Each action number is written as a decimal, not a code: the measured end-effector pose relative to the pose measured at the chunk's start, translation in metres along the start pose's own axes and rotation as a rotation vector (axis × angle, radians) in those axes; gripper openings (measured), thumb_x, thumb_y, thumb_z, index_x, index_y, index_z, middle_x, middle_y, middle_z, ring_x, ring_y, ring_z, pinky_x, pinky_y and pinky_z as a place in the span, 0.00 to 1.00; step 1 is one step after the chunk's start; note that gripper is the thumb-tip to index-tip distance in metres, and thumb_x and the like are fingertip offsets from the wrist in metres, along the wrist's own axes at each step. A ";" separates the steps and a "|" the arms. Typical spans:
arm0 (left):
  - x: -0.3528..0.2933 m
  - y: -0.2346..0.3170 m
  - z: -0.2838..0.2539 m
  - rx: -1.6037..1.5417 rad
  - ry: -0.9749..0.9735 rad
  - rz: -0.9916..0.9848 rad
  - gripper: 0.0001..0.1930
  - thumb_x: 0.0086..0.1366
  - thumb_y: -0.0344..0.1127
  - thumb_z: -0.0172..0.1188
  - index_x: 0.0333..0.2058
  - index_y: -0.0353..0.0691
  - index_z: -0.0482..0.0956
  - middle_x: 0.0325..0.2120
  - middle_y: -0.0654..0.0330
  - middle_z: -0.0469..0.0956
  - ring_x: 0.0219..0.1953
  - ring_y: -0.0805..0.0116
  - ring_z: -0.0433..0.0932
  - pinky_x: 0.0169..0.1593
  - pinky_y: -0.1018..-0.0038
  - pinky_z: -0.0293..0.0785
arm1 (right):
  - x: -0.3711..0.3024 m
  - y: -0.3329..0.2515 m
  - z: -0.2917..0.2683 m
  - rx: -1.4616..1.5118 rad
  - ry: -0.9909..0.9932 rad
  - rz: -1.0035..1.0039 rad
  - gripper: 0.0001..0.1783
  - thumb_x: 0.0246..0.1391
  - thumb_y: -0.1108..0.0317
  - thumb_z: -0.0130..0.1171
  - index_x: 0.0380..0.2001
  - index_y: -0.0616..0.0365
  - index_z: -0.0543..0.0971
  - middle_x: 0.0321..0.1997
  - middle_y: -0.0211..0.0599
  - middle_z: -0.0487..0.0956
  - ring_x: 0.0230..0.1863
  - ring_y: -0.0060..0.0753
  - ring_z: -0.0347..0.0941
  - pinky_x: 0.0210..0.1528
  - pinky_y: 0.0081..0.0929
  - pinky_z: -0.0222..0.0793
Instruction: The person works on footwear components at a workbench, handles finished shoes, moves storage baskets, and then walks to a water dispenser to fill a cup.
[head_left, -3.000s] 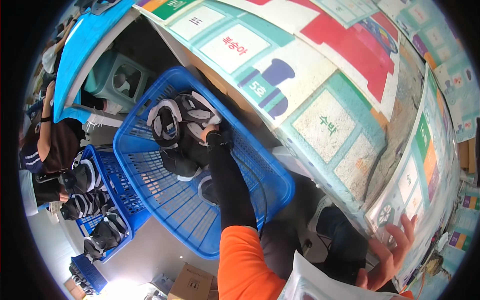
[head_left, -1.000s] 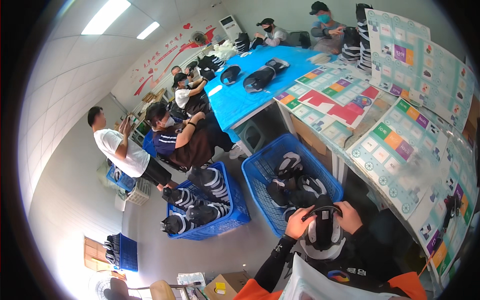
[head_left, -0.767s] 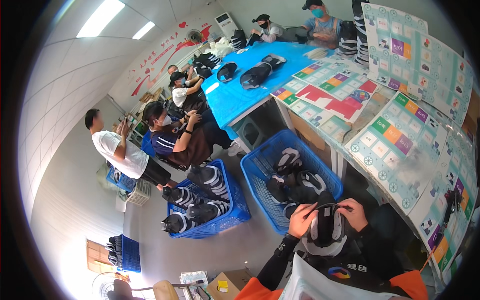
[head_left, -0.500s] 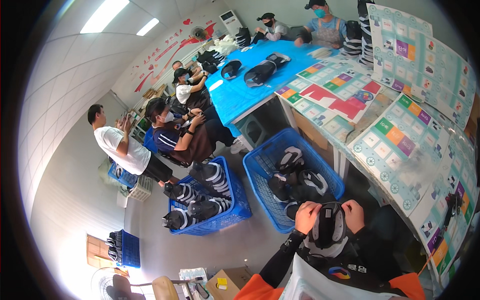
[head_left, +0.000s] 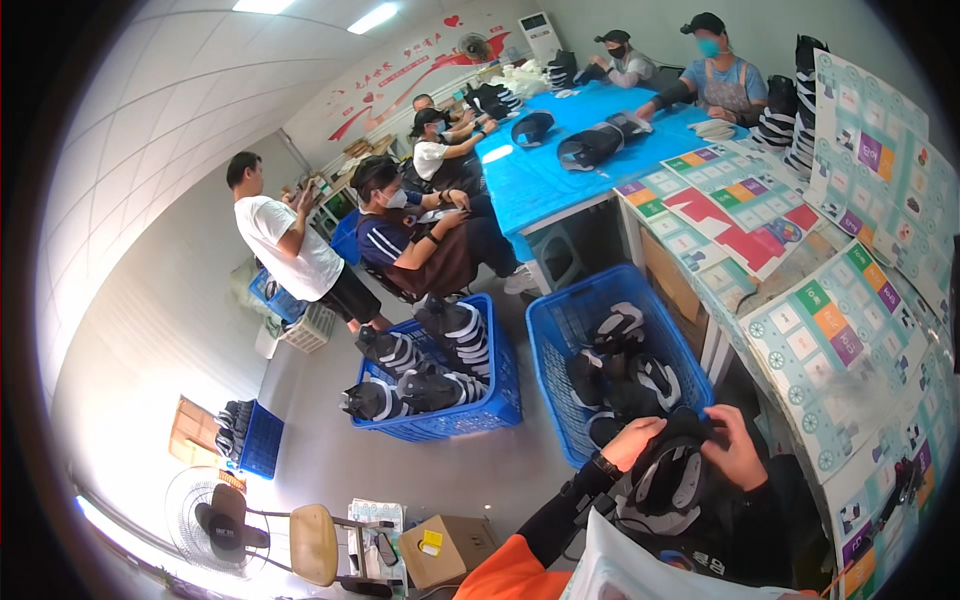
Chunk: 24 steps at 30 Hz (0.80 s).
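Low in front of me is a black padded fabric piece (head_left: 668, 488) with grey edging, hollowed like a cup. My left hand (head_left: 632, 445) pinches its upper left edge between thumb and fingers. By its right edge is my right hand (head_left: 737, 450), the fingers curved and apart from the thumb; whether it touches the fabric is hard to see. A blue plastic basket (head_left: 552, 400) stands just beyond my hands, with several similar black-and-grey pieces (head_left: 655, 382) lying loosely inside.
Left of it, another blue basket (head_left: 505, 400) holds nested stacks (head_left: 455, 335). A worktable covered in printed sheets (head_left: 790, 330) runs along my right, joining a blue-topped table (head_left: 510, 195). Several people sit there; one person (head_left: 290, 245) stands at left. A fan (head_left: 215, 515), chair (head_left: 313, 545) and cardboard box (head_left: 450, 550) are lower left.
The view has turned left, so the room shifts right in it. My right hand has loosened from the piece's edge and its fingers have spread. The piece has tilted; my left hand still grips it.
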<state>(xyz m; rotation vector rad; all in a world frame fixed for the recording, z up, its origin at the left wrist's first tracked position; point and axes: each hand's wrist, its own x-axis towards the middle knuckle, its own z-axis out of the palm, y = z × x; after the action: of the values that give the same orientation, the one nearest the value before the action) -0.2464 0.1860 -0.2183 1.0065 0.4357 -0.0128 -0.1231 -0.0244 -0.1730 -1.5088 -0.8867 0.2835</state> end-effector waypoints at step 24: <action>0.051 0.179 0.301 1.388 -0.005 1.303 0.12 0.74 0.35 0.57 0.48 0.34 0.82 0.40 0.43 0.83 0.41 0.41 0.82 0.42 0.60 0.78 | -0.125 -0.034 -0.278 -1.477 1.013 0.497 0.21 0.49 0.75 0.59 0.49 0.66 0.74 0.49 0.50 0.75 0.55 0.54 0.71 0.48 0.47 0.75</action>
<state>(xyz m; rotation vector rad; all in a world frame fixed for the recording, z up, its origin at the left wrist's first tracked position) -0.0579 0.0463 0.0464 2.4956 -0.4217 0.9648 -0.0371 -0.3159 -0.1348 -2.7601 0.3144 -0.9603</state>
